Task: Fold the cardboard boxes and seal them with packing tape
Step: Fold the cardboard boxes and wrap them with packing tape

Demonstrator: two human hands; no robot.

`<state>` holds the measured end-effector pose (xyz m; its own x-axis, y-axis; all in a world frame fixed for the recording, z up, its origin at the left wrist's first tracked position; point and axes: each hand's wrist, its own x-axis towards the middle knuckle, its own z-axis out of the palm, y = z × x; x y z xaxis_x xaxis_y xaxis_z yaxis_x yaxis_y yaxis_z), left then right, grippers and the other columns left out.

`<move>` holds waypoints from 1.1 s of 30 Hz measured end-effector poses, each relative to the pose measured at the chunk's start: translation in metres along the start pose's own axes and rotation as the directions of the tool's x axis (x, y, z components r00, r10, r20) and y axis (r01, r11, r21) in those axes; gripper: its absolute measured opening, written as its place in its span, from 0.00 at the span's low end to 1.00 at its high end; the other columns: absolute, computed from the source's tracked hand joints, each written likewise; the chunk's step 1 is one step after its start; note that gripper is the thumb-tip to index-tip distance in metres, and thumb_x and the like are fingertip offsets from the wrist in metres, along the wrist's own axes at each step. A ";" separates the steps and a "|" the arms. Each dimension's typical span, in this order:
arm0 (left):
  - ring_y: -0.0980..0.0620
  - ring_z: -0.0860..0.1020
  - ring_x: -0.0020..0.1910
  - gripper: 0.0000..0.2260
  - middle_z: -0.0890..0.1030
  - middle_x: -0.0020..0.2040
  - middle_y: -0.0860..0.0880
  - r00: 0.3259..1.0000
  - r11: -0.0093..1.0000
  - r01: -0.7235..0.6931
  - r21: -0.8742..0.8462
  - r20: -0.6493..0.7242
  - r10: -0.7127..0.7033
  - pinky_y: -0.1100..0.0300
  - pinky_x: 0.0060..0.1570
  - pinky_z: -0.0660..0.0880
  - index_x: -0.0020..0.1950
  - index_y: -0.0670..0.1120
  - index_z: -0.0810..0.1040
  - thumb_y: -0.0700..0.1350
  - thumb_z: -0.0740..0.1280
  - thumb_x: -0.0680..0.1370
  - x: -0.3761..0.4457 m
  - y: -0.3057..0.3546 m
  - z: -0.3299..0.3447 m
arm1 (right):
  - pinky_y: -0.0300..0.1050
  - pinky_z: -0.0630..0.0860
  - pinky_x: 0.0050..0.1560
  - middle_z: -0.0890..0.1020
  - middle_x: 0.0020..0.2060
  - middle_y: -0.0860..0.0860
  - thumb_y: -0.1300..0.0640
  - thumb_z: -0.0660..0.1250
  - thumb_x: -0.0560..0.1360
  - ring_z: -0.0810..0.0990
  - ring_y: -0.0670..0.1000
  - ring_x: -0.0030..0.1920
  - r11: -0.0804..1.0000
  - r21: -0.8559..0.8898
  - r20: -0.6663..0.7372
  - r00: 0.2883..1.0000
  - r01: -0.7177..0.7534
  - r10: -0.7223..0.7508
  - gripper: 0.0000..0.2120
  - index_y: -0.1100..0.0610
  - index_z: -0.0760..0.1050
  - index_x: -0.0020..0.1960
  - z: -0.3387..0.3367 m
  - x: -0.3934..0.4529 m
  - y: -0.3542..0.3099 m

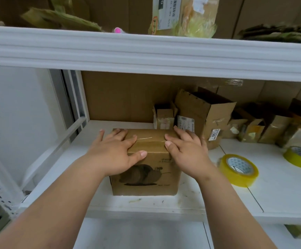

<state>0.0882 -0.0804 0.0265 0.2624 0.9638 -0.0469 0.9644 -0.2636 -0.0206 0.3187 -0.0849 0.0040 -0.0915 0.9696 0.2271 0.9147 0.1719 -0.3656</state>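
Observation:
A small brown cardboard box (146, 177) with a dark snail print on its front stands on the white shelf (182, 207). Its top flaps are closed, and a strip of clear tape runs along the seam. My left hand (115, 153) lies flat on the left part of the top, fingers spread, thumb over the front edge. My right hand (187, 151) lies flat on the right part, fingers straight. A yellow roll of packing tape (239, 169) lies on the shelf to the right of the box.
A second yellow tape roll (298, 157) sits at the far right. Several open, used cardboard boxes (207, 112) stand behind and to the right. A white upper shelf beam (146, 51) hangs overhead with flattened cardboard on it. A white frame upright (76, 97) stands at the left.

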 end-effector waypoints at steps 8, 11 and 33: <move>0.47 0.55 0.79 0.30 0.57 0.80 0.55 0.999 0.999 0.012 0.048 -0.040 -0.010 0.39 0.74 0.36 0.79 0.62 0.47 0.69 0.44 0.78 0.001 0.022 -0.010 | 0.57 0.45 0.77 0.63 0.76 0.42 0.39 0.49 0.83 0.56 0.47 0.77 0.964 0.260 -0.239 0.971 0.056 0.008 0.23 0.40 0.63 0.76 0.010 -0.023 0.006; 0.48 0.59 0.77 0.37 0.61 0.79 0.55 0.996 0.998 0.056 0.029 -0.076 -0.054 0.38 0.74 0.38 0.78 0.60 0.57 0.74 0.42 0.73 -0.001 0.030 -0.012 | 0.55 0.61 0.75 0.69 0.73 0.49 0.47 0.54 0.83 0.64 0.50 0.73 0.925 0.378 -0.335 0.929 -0.020 0.157 0.21 0.49 0.68 0.74 0.018 -0.030 0.034; 0.48 0.65 0.68 0.19 0.68 0.72 0.53 0.933 0.967 0.186 -0.175 -0.275 -0.230 0.51 0.68 0.63 0.74 0.57 0.69 0.52 0.54 0.83 0.027 0.092 -0.005 | 0.53 0.57 0.71 0.74 0.66 0.51 0.53 0.60 0.78 0.71 0.54 0.68 0.856 -0.018 -0.026 0.856 -0.516 0.516 0.20 0.51 0.69 0.70 0.018 -0.024 0.158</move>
<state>0.1839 -0.0780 0.0281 0.0323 0.9712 0.2360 0.9869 -0.0683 0.1461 0.4586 -0.0784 -0.0752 0.4037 0.9144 0.0296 0.8375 -0.3563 -0.4144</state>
